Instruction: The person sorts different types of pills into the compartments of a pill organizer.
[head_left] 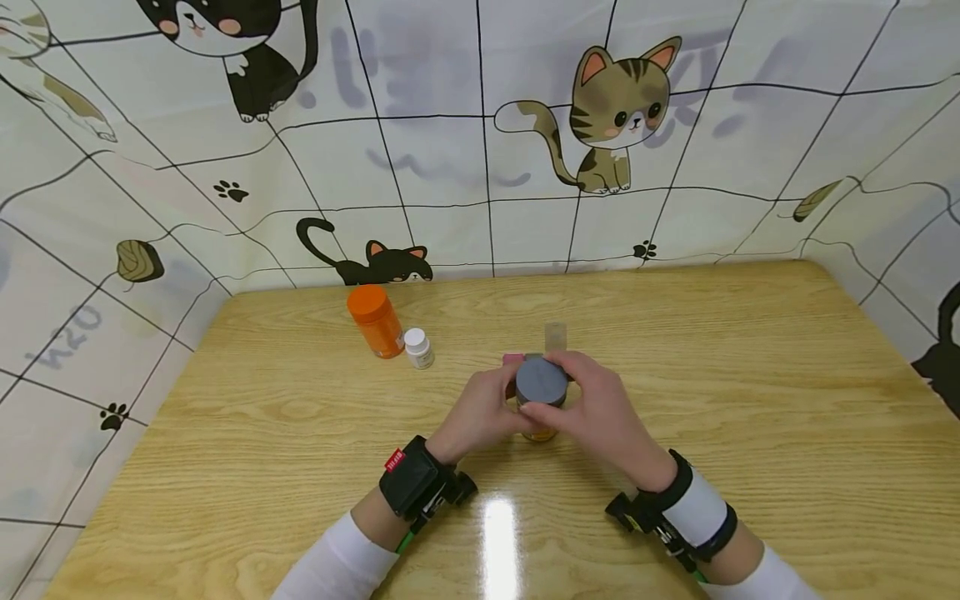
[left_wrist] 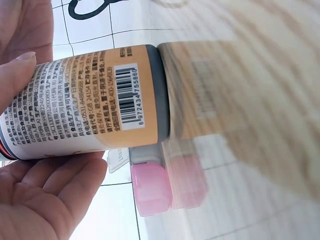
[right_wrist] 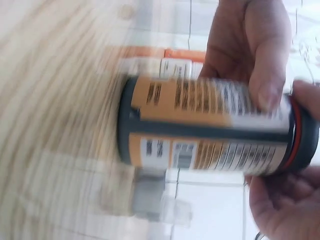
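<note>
A dark grey bottle with an orange and white printed label stands upright on the table. My left hand grips its body, the thumb lying against the label in the left wrist view. My right hand holds the round grey lid at the top, thumb on the near side and fingers behind. A red ring shows just under the lid in the right wrist view. Right behind the bottle is a small box with a pink part and a grey part, mostly hidden in the head view.
A translucent flap stands beyond the right fingers. To the back left are an orange jar with an orange lid and a small white bottle. A cat-print curtain lines the wooden table's far edge.
</note>
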